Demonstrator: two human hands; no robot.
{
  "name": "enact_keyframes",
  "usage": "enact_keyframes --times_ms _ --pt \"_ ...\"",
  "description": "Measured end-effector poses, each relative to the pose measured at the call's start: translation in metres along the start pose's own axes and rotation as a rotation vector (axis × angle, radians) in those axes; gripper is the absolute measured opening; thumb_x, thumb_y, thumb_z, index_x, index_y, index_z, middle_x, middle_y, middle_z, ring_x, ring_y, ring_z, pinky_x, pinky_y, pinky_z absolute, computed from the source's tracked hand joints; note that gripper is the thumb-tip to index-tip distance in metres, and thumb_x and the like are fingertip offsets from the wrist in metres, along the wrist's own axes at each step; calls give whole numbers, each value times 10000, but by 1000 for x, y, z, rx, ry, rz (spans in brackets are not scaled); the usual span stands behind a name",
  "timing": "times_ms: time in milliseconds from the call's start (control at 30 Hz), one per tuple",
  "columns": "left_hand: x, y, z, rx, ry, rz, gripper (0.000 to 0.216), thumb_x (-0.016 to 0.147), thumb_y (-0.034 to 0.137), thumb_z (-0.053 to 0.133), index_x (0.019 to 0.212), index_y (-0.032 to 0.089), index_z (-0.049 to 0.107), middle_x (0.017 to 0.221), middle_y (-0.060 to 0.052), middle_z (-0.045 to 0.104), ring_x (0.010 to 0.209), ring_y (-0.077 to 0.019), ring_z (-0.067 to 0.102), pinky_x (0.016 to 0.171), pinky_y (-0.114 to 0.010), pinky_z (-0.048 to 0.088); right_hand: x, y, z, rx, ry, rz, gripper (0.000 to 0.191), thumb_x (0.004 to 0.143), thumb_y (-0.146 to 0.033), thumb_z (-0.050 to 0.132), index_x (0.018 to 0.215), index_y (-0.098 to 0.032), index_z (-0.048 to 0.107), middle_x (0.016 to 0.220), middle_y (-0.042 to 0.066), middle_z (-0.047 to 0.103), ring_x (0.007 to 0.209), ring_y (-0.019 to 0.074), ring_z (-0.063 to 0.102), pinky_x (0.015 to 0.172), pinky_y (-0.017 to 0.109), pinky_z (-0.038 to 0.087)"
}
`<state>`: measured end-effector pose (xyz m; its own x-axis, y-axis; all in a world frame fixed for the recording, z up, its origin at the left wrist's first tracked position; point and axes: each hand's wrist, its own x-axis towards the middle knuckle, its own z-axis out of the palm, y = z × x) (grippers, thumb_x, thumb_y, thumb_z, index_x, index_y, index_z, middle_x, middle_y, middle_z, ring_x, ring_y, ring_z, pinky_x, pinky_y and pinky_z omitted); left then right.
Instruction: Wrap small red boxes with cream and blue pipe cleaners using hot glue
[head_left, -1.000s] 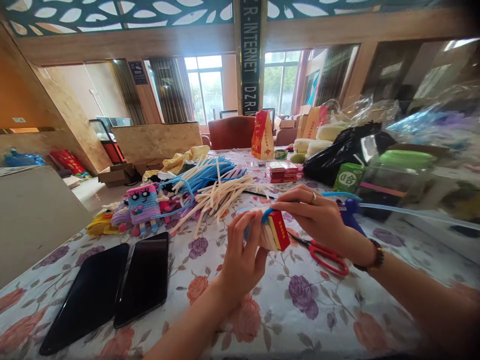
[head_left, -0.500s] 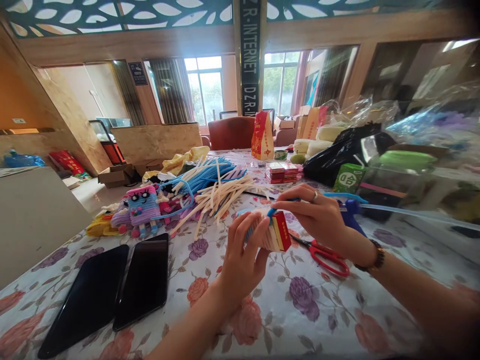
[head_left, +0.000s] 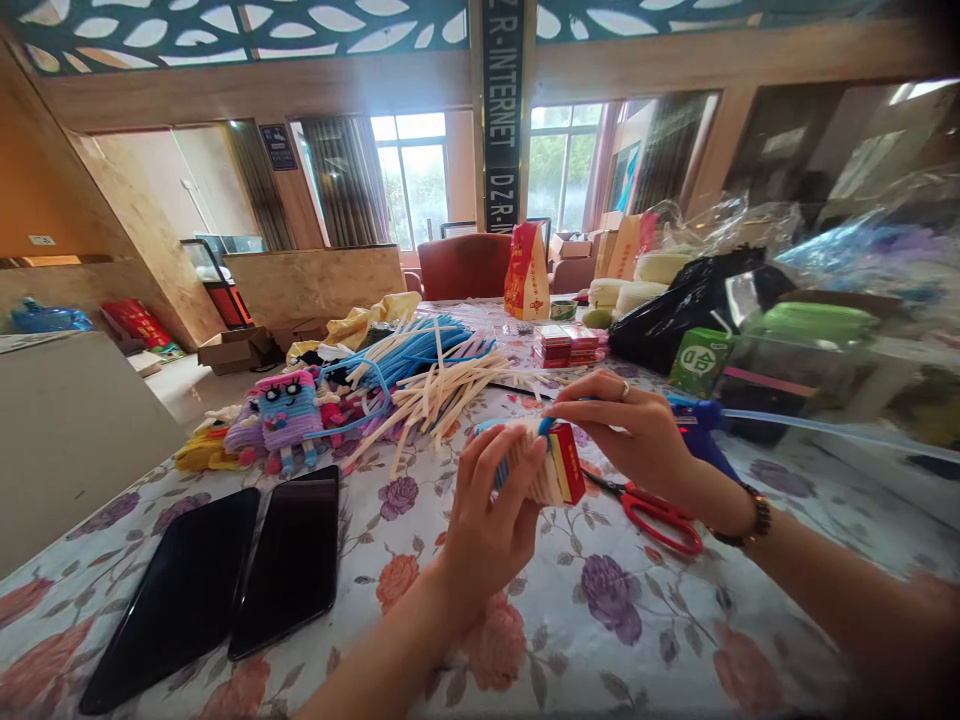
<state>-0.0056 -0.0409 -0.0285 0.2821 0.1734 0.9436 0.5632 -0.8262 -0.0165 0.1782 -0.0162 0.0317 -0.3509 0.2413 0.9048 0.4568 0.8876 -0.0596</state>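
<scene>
My left hand [head_left: 487,510] is closed around a small red box [head_left: 568,465], most of it wrapped in cream and blue fuzzy strips. At the box's upper edge, my right hand [head_left: 630,430] pinches a blue pipe cleaner [head_left: 546,425] between thumb and fingers. The left fingers press near the same spot. Much of the wrapped side is hidden behind my left fingers. Red-handled scissors [head_left: 661,518] lie on the table below my right hand, their blades partly behind the box. A blue glue gun [head_left: 701,432] lies behind my right wrist.
Cream pipe cleaners [head_left: 442,395] and blue ones [head_left: 416,355] lie piled beyond my hands. Fuzzy dolls [head_left: 289,415] sit at the left, behind two black phone-like slabs [head_left: 289,560]. Stacked red boxes [head_left: 555,350], a green carton [head_left: 699,362] and a black bag [head_left: 690,300] stand farther back.
Both hands keep nearly the same place and hold. The whole view has shifted very slightly; the blue pipe cleaner stays pinched at the box's edge.
</scene>
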Motion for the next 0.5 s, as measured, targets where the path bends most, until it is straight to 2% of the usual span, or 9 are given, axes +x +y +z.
enact_keyframes --times_ms 167,367,500 --pt "1 0 -2 13 -35 9 600 810 68 475 1381 178 326 1282 -157 438 1227 -274 394 998 -489 393 -1 -1 -2 101 -77 31 252 840 -119 558 1021 -257 666 918 31 641 844 131 611 734 277 521" --pt "2 0 -4 -26 -62 1 607 803 77 491 1383 134 319 1289 -179 406 1234 -279 374 1022 -486 364 0 -4 -19 133 -325 54 348 851 -189 545 1197 -220 568 1077 84 594 1014 183 563 852 352 499" --pt "2 0 -5 -48 -94 7 603 808 95 479 1386 140 313 1293 -174 408 1239 -275 372 1038 -492 344 5 -1 -23 95 -312 -35 328 852 -132 534 1168 -202 586 1029 90 600 955 165 574 803 320 510"
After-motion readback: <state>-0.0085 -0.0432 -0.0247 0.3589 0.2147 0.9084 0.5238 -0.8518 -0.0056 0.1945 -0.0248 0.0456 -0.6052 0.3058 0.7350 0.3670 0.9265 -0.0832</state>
